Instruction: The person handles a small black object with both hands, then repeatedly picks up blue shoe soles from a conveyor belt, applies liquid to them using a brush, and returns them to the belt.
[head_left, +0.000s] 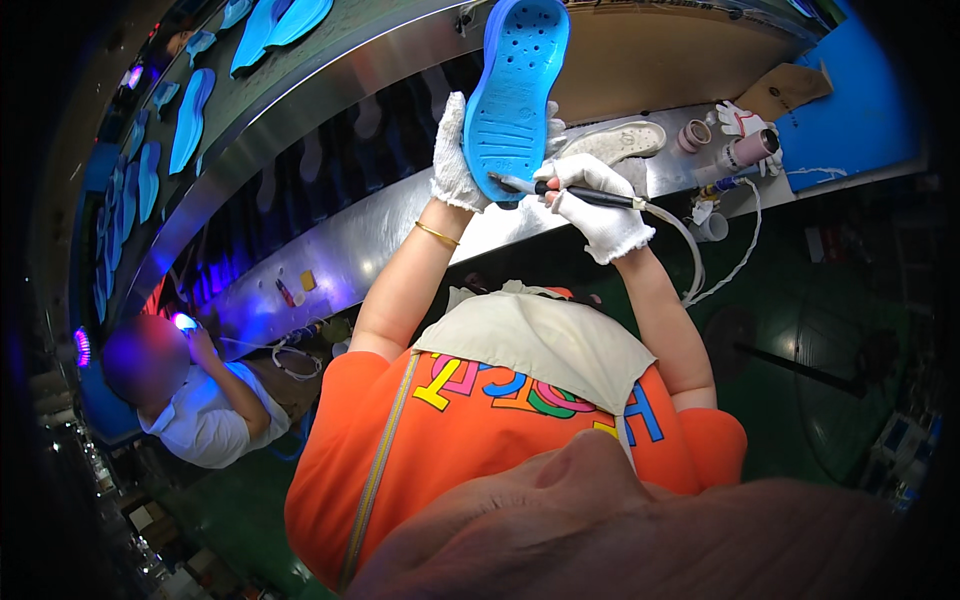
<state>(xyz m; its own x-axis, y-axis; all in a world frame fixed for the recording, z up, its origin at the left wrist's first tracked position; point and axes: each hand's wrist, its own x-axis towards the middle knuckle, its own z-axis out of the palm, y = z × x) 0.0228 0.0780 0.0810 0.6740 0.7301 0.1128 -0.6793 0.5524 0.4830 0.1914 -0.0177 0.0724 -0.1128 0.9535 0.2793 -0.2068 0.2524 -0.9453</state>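
My left hand (456, 157), in a white knit glove, grips a blue shoe sole (510, 112) above the bench. Its thumb lies along the left edge and its fingertips show past the right edge. The sole's inner face is turned up, with small holes near the far end and ridges in the middle. In my right hand (596, 199), also gloved with bare fingertips, is a black-handled brush (592, 196) fed by a pale hose (686, 240). The bristle tip touches the sole near its close end. A whitish sole (619, 142) lies on the metal bench behind my right hand.
A conveyor belt (247, 94) carrying several blue soles (193, 120) runs along the left. On the metal bench (360, 262) stand a pink tumbler (752, 148), its lid (694, 135) and a glove (739, 118). Another person (217, 405) works at the left; a fan (810, 375) stands right.
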